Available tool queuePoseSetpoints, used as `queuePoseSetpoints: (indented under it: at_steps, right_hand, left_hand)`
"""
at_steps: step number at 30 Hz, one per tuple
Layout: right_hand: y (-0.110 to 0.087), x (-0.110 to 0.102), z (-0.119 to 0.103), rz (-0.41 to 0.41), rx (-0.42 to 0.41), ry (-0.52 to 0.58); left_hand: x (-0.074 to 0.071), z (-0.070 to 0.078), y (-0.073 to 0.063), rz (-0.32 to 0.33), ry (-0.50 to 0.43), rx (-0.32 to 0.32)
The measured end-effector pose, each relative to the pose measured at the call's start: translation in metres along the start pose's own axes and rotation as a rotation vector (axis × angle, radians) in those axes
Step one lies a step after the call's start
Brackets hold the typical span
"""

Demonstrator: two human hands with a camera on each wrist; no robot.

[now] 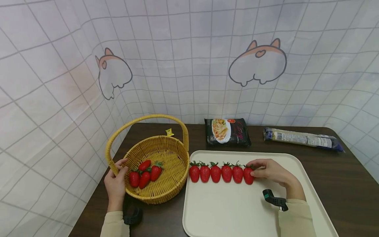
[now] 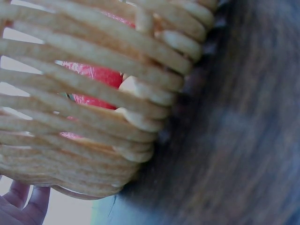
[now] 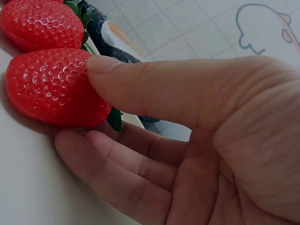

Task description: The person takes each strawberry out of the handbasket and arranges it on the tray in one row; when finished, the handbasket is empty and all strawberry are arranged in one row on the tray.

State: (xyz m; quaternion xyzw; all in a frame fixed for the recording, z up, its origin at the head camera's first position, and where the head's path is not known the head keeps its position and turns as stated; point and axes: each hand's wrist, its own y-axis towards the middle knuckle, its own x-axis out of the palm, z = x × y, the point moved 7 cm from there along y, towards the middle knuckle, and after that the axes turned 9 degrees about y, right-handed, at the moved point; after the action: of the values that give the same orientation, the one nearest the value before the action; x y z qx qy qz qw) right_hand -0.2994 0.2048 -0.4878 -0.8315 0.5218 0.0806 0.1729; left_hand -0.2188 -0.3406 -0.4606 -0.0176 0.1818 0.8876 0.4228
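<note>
A row of several red strawberries (image 1: 226, 173), leaves toward the back, lies along the upper part of the white tray (image 1: 219, 210). My right hand (image 1: 273, 174) pinches the rightmost strawberry (image 3: 51, 86) between thumb and fingers, and it sits on the tray against its neighbour. At the left stands a yellow wicker basket (image 1: 174, 192) with a tall arched handle, holding several strawberries (image 1: 144, 177) in its left half. My left hand (image 1: 116, 184) grips the basket's left rim by the foot of the handle. In the left wrist view, the weave (image 2: 84, 117) hides most of that hand.
Behind the tray lies a black food packet (image 1: 227, 132), with a long clear-and-blue packet (image 1: 303, 139) to its right. A small yellow wrapper (image 1: 169, 132) is behind the basket. Dark wooden table (image 1: 349, 184) surrounds the tray, and a grid-patterned curtain (image 1: 177, 65) encloses the back and sides.
</note>
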Motion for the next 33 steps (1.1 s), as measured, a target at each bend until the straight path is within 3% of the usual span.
queuePoseSetpoints:
  at_steps: [8, 19, 24, 28, 33]
  right_hand:
    - [0.0, -0.005, 0.001, 0.041, 0.036, 0.004]
    - [0.001, -0.018, -0.014, 0.29, -0.01, 0.04]
    - [0.005, -0.012, -0.028, 0.368, -0.036, 0.108]
    - [0.011, 0.005, -0.043, 0.354, -0.078, 0.159]
    - [0.023, 0.035, -0.064, 0.266, -0.146, 0.23]
  left_hand:
    - [0.0, -0.001, 0.0, -0.002, 0.001, -0.001]
    - [0.0, 0.002, 0.0, -0.003, -0.017, 0.005]
    - [0.001, 0.002, 0.0, -0.003, -0.02, 0.006]
    - [0.001, 0.002, 0.0, -0.004, -0.021, 0.002]
    - [0.0, 0.001, -0.001, 0.0, -0.015, -0.007]
